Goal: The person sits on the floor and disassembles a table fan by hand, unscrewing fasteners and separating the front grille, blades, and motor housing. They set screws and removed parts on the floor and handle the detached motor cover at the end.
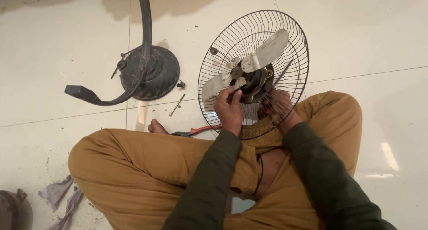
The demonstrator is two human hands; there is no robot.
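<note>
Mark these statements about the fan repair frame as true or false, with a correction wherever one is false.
1. The left hand touches the blade hub inside the wire fan guard. True.
2. The right hand is behind the guard's wires. True.
3. The fan stand base rests on the person's lap. False: it lies on the floor, to the left.
4. Red-handled pliers are held in the right hand. False: they lie on the floor by the person's foot.
5. A loose bolt lies on the floor near the base. True.

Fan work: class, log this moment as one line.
left hand: at fan hub | right hand: behind grille | pliers: on floor
</note>
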